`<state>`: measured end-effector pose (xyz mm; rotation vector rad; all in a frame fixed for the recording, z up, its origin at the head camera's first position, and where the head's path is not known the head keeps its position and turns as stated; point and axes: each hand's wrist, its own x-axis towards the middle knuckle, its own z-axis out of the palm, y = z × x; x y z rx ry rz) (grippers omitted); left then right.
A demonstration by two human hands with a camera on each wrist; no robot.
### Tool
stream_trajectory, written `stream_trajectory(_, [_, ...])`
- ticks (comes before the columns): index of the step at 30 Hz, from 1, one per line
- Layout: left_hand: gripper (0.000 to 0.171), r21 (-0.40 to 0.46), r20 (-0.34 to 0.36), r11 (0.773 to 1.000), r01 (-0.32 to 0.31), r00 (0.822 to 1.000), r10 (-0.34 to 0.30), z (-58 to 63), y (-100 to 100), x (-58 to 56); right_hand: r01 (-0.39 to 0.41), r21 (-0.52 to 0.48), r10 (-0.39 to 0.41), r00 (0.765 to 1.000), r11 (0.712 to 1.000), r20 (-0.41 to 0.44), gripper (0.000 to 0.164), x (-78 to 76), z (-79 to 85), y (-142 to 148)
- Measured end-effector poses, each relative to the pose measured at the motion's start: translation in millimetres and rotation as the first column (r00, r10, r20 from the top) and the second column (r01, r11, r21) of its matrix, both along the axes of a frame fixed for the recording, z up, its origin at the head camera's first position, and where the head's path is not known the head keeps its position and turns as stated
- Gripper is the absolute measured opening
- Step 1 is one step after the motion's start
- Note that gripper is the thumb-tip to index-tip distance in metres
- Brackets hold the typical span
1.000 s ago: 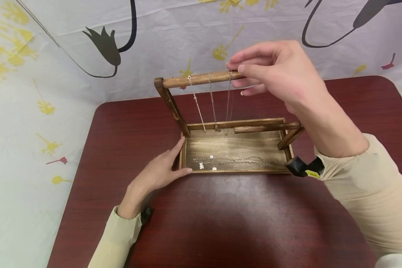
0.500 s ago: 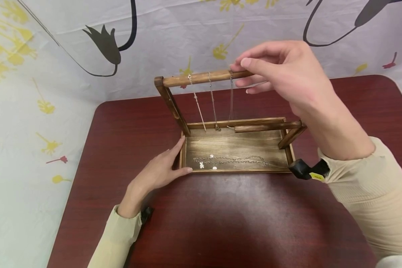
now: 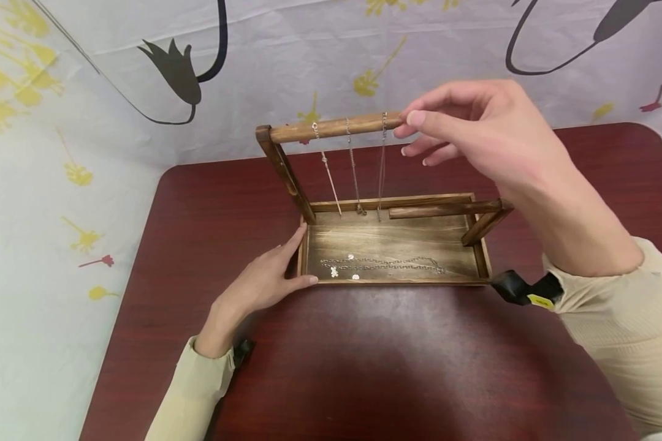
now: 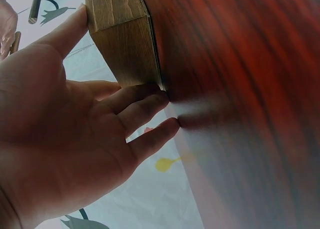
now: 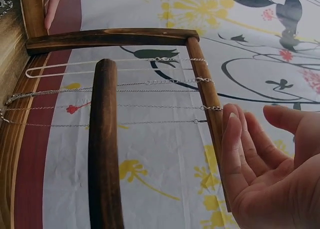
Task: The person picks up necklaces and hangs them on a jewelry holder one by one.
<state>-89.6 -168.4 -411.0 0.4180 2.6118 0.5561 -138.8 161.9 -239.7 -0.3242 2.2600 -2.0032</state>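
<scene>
A wooden jewelry stand has an upper bar (image 3: 336,127) over a shallow tray (image 3: 391,236). Three thin necklaces hang from that bar; the rightmost necklace (image 3: 383,159) is beside my right hand (image 3: 485,135). My right fingertips are at the bar's right end, and in the right wrist view the thumb stands apart from the bar. Nothing shows pinched between them. My left hand (image 3: 259,275) rests against the tray's left end, thumb at the front corner. The left wrist view shows its fingers extended along the wood (image 4: 125,44).
A looped chain (image 3: 386,264) and several small silver pieces lie in the tray. A shorter lower bar (image 3: 444,210) juts leftward from the right post. The stand sits on a dark red table (image 3: 364,367), with patterned cloth (image 3: 287,61) behind.
My right hand has slid rightward off the third necklace to the bar's end, its fingers loosening. That necklace's lower end has swung and settled. My left hand has stayed put.
</scene>
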Motion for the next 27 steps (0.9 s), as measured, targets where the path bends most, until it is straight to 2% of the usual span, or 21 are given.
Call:
stream_trajectory(11, [0.098,0.024,-0.016,1.000,0.007,1.000,-0.007,1.3,-1,0.9,-0.038,0.067,0.040,0.999,0.997,-0.022,0.030,7.8,-0.1,8])
stream_trajectory(15, [0.097,0.024,-0.018,1.000,0.013,1.000,-0.012,1.1,-1,1.1,-0.035,0.121,0.039,0.999,0.992,-0.034,0.029,9.9,-0.7,12])
stream_trajectory(27, [0.096,0.036,0.002,0.999,0.003,1.000,-0.003,2.0,0,0.5,-0.029,0.196,0.041,0.997,0.980,-0.058,0.026,15.5,-7.6,25])
